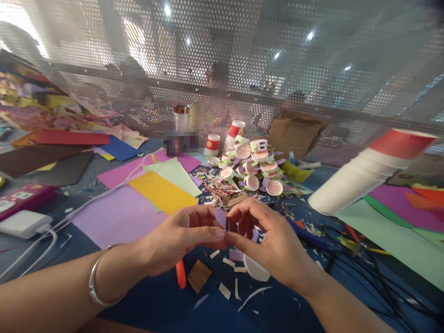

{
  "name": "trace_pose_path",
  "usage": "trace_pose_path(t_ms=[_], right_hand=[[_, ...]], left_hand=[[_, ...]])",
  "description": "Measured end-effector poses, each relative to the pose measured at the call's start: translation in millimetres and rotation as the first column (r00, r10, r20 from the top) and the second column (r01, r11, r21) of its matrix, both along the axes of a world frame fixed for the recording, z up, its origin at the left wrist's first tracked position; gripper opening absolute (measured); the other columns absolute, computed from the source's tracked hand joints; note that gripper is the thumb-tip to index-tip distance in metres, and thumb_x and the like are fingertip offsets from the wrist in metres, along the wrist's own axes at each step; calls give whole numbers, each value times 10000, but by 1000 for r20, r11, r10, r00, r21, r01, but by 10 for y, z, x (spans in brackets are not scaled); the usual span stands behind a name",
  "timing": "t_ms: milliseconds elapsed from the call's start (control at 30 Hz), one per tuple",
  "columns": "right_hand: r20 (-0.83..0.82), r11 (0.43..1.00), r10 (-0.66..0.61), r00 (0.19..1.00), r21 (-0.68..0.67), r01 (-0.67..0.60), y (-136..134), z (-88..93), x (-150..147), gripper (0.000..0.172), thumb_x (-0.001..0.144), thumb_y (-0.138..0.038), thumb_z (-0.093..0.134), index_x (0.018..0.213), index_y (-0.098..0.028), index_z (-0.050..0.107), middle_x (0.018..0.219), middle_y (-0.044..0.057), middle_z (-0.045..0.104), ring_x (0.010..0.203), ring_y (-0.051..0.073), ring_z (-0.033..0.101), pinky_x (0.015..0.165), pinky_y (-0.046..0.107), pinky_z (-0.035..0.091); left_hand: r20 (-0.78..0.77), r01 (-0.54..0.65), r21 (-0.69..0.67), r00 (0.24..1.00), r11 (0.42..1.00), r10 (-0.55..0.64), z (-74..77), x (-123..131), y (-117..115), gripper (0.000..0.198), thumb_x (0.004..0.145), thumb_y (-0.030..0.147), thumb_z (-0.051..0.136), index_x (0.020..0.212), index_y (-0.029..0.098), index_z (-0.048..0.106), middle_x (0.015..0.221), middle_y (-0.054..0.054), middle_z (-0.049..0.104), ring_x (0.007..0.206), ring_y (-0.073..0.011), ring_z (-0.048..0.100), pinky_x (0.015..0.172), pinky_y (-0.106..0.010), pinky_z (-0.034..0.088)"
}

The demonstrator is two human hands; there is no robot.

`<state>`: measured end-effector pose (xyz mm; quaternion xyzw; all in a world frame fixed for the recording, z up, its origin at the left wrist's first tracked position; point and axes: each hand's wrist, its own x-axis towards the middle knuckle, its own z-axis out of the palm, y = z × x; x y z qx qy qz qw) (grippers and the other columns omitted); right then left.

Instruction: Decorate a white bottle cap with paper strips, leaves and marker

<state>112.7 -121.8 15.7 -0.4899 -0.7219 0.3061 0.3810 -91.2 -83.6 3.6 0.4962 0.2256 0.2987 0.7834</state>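
A small purple paper piece [221,218] stands upright between my two hands, above the table. My left hand [194,231], with a silver bangle at its wrist, pinches it between thumb and fingers. My right hand [258,231] closes in from the other side with curled fingers, its thumb tip meeting the left thumb at the paper's edge; its inner fingers are partly hidden. Below the hands lie a white paper disc [256,268], a brown cardboard piece [199,276], an orange-red marker-like stick [181,274] and several white paper scraps [225,290].
Behind my hands rises a heap of small paper-disc crafts [251,169] among shreds. A long stack of paper cups [367,173] leans at right near black cables [367,277]. Coloured sheets [118,215], a white charger [26,224] and a pink power strip [26,201] lie left.
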Motion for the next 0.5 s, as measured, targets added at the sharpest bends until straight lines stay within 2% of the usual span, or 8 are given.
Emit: trace_pose_path(t_ms=[100,233,333,433,500], right_hand=[[92,994,-12,996,112,2,8,-40,5,212,846,-273,770,992,-233,621,949,18,614,712,142,597,623,307,510],[162,977,5,987,208,-39,20,-75,-11,186,885,-207,710,1039,-241,611,1005,31,616,786,158,599,692,320,520],[221,970,-9,975,238,-45,25,-98,-39,190,886,-188,689,1048,-239,604,1009,42,623,818,180,604,721,345,524],[272,968,-12,962,245,-57,19,-97,-52,199,892,-243,712,1062,-240,609,1045,64,646,937,226,625,812,388,531],[298,973,-1,955,222,-68,14,-58,-27,220,905,-299,714,1091,-248,609,1073,68,657,939,225,632,821,386,536]], left_hand=[[36,16,-10,999,1000,-16,-15,16,3,85,845,198,769,894,155,714,879,-36,734,830,-129,698,797,-219,517],[-8,-71,-62,997,996,71,-61,44,2,127,813,224,803,903,161,739,901,-32,743,856,-131,700,856,-234,536],[-83,-87,-72,993,994,81,-97,52,5,183,813,292,805,912,144,761,911,-57,750,857,-142,699,843,-240,550],[-167,-74,-66,984,995,62,-119,49,19,249,825,360,786,895,122,777,895,-82,758,790,-138,693,758,-225,554],[-196,-86,-63,978,994,72,-122,42,40,260,823,372,781,882,119,786,862,-84,763,749,-133,692,724,-221,553]])
